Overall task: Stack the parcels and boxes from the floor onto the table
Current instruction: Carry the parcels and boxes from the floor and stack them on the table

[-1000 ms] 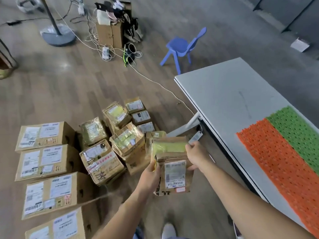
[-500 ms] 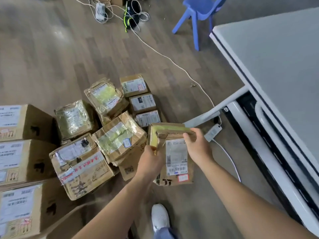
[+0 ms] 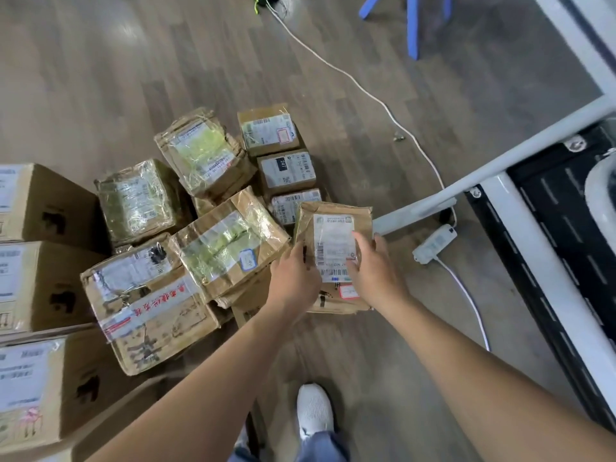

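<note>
Wood-plank floor (image 3: 100, 78) fills most of what I see, with the white edge of the bench (image 3: 578, 38) at the top right and its white foot bar (image 3: 466, 185) slanting across the floor below it.

The brown parcel (image 3: 333, 216) sits between my two hands, low in front of me, its white shipping label facing up at me. My left hand (image 3: 293, 278) grips its left edge, fingers curled behind it and thumb on the front. My right hand (image 3: 376, 271) holds the right side, fingers laid across the label and thumb hooked over the right edge. Whether its bottom edge rests on the floor I cannot tell, as my hands cover it.

Just left of the parcel, touching my left hand, lies a taped parcel (image 3: 230, 245) with a greenish label, tilted on top of others. Beyond the brown parcel, three small boxes (image 3: 288, 168) stand in a row running away from me. The nearest one is partly hidden behind the brown parcel's top edge. A crumpled box with red-lettered tape (image 3: 150, 308) lies further left, and big cartons (image 3: 43, 208) line the left border.

A white cable (image 3: 366, 91) snakes over the floor to a power strip (image 3: 435, 243) just right of my right hand. My white shoe (image 3: 315, 411) shows below, between my forearms.
</note>
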The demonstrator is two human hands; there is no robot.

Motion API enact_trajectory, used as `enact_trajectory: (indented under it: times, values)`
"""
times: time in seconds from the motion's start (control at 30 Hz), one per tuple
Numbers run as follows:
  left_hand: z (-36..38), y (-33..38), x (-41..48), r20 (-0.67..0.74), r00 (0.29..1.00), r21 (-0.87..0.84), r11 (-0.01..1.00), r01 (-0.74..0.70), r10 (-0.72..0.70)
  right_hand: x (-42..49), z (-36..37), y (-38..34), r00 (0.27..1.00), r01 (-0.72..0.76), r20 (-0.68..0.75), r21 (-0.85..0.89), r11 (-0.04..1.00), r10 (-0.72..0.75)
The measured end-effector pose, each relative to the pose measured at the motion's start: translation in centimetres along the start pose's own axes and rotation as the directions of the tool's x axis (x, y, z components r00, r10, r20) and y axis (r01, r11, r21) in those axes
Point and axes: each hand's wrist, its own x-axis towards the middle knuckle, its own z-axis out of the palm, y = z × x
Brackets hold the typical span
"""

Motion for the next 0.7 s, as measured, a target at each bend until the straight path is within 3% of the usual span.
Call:
enact_trajectory:
  times: [0.23,0.37,0.57,0.7]
  values:
    - [-2.0,0.2,-2.3,0.026,0.999,0.008,1.000,0.022,-0.022,-1.5,-1.6,-2.0,0.999,-0.024,0.034,-0.081,0.996,0.026]
    - [-3.7,0.1,-4.8,0.023,0.999,0.033,0.999,0.031,-0.032,-3.4,-2.7,-4.9,0.995,0.097,0.021,-0.120,0.988,-0.095]
    - [-6.9,-0.7,-7.2,-0.121,0.992,0.027,0.999,0.031,-0.028,-5.3,-3.3,-9.2,0.971,0.239,0.014,-0.038,0.970,-0.239]
    - [-9.3,-2.6,-10.3,-0.260,0.959,-0.041,0.994,0.106,-0.113,-7.5,-2.9,-12.0,0.942,0.333,0.041,0.017,0.943,-0.333]
